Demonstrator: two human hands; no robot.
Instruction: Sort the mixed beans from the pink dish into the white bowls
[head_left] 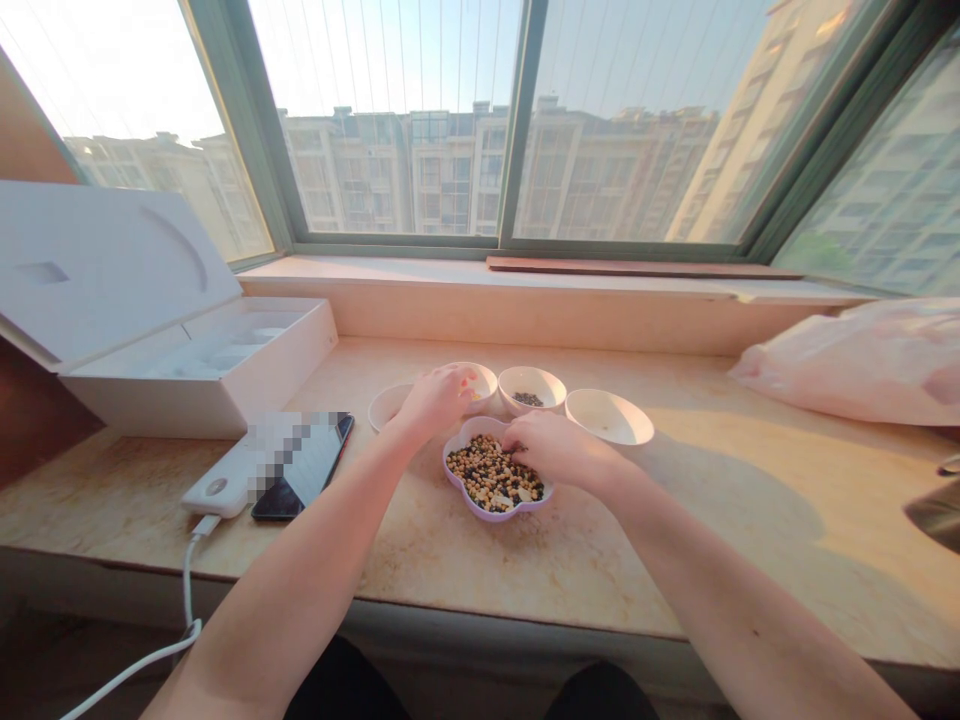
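Observation:
A lilac flower-shaped bowl (501,515) holds mixed yellow and black beans (491,472), with a few pale flat pieces among them. At its right side my right hand (559,447) reaches in, fingertips drawn together at the beans; what they pinch is hidden. My left hand (439,397) is over a small white bowl (487,378) behind, its fingers curled together above a little yellow content. Anything in that hand is too small to make out. Dark beans (527,398) lie in the neighbouring white bowl (551,378).
Another white bowl (611,418) stands at the right end, and a further one (386,405) sits partly behind my left hand. Left are a phone (281,503), a white power bank (225,485) with a cable (187,570), and an open white box (277,365). A plastic bag (862,365) lies right.

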